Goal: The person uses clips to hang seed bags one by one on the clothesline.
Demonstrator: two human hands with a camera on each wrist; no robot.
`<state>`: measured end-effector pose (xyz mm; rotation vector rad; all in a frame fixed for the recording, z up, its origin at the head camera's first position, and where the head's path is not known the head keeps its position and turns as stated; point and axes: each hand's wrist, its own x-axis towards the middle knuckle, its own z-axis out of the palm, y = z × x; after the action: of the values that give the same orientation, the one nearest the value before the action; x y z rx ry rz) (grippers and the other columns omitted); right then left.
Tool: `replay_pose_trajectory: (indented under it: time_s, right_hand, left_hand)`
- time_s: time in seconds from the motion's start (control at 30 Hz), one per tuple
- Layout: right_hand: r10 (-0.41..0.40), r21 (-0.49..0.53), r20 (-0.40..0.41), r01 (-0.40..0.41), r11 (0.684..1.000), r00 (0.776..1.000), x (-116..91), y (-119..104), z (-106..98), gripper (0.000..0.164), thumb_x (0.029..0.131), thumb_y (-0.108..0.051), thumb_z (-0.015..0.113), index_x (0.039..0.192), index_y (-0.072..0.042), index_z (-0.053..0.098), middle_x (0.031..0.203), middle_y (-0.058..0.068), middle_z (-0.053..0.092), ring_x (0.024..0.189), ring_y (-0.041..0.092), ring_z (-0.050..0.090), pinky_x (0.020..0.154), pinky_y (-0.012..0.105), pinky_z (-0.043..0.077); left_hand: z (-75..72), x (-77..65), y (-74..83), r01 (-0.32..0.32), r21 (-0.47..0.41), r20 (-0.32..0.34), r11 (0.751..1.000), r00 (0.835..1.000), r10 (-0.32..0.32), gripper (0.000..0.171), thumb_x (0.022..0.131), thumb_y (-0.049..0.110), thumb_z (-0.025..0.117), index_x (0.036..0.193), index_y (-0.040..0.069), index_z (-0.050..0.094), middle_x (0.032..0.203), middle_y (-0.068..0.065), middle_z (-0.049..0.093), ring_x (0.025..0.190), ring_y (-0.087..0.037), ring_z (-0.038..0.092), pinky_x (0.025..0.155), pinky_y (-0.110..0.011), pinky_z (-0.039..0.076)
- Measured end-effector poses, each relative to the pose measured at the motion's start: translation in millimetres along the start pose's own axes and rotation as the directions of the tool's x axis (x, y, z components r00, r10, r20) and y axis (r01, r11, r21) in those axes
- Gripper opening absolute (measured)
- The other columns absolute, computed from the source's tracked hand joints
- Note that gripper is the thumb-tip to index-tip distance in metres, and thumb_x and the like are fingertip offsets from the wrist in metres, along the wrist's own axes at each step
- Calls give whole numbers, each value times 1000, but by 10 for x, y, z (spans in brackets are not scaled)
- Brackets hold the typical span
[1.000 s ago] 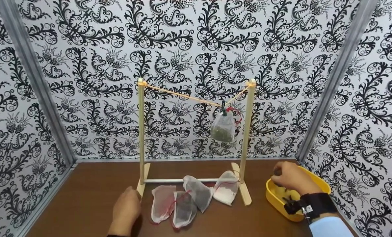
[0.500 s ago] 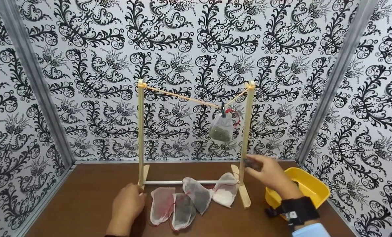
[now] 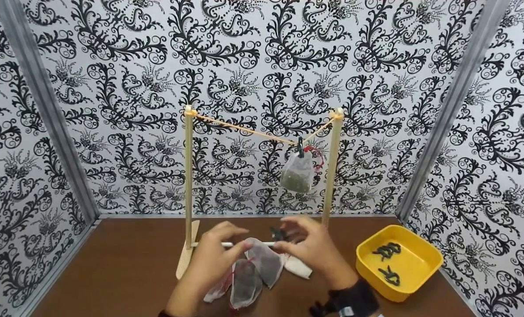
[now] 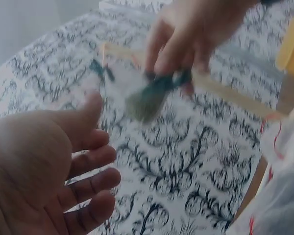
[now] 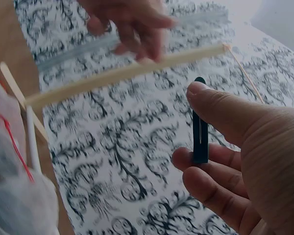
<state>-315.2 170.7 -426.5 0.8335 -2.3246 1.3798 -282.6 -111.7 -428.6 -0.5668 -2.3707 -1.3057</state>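
My right hand (image 3: 308,242) pinches a dark green clothespin (image 5: 200,132) between thumb and fingers, over the right part of the stand's base. My left hand (image 3: 218,248) is facing it with fingers spread and nothing held, as the left wrist view also shows. Below the hands lie small mesh bags: two with dark contents (image 3: 246,284), (image 3: 265,264), one white-filled bag (image 3: 298,266) partly behind my right hand, and a pinkish bag (image 3: 218,293) mostly hidden by my left. Another mesh bag (image 3: 297,176) with greenish contents hangs from the orange string (image 3: 244,127) by a dark clothespin (image 3: 300,147).
A wooden stand with a left post (image 3: 188,176) and right post (image 3: 333,167) carries the sagging string; a white rod (image 3: 228,244) joins its feet. At right, a yellow tray (image 3: 413,281) contains several dark clothespins (image 3: 389,250). A patterned wall surrounds the brown table (image 3: 125,264).
My right hand has left the yellow tray and carried the clothespin leftward to above the bags. My left hand has moved from beside the stand's left foot rightward and up toward it.
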Motion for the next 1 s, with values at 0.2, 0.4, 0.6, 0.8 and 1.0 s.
replay_pose_trajectory:
  time_s: [0.2, 0.4, 0.6, 0.8, 1.0]
  right_hand:
    - [-112, 49, -4, 112, 992, 994, -61, -27, 196, 51, 86, -19, 100, 130, -7, 76, 117, 14, 84, 98, 25, 85, 84, 35, 72]
    - [-201, 100, 19, 198, 975, 979, -72, -36, 283, 46, 88, -19, 100, 126, -5, 77, 116, 16, 84, 96, 26, 86, 85, 36, 73]
    - [-262, 113, 20, 258, 959, 965, -51, -29, 326, 40, 86, -15, 100, 118, -3, 78, 111, 15, 84, 91, 26, 87, 77, 34, 73]
    - [-200, 143, 87, 186, 972, 976, -33, -15, 299, 39, 92, -19, 96, 121, -2, 78, 115, 13, 85, 97, 25, 87, 82, 36, 73]
    - [96, -162, 34, -90, 983, 995, -27, 257, 91, 24, 106, -25, 82, 125, -12, 79, 118, 8, 84, 101, 20, 81, 93, 42, 71]
  left_hand:
    - [111, -18, 67, -46, -58, 54, 997, 997, 49, 47, 97, 37, 90, 133, 8, 81, 116, 2, 79, 102, -11, 76, 98, -37, 69]
    - [111, -47, 80, -64, -54, 88, 997, 994, 68, 58, 94, 39, 93, 137, 3, 79, 121, -4, 80, 101, -15, 79, 96, -31, 68]
    - [54, -59, 95, -48, -35, 132, 998, 990, 53, 62, 91, 41, 94, 137, 2, 79, 117, 0, 81, 103, -18, 80, 97, -33, 67]
    - [22, -64, 66, -17, -46, 151, 999, 988, 24, 45, 93, 28, 93, 130, 5, 82, 114, 0, 79, 101, -20, 80, 96, -31, 68]
    - [-8, -75, 21, -56, 27, 78, 998, 995, 54, 32, 96, 21, 90, 123, 5, 82, 108, -3, 77, 100, -18, 79, 97, -35, 70]
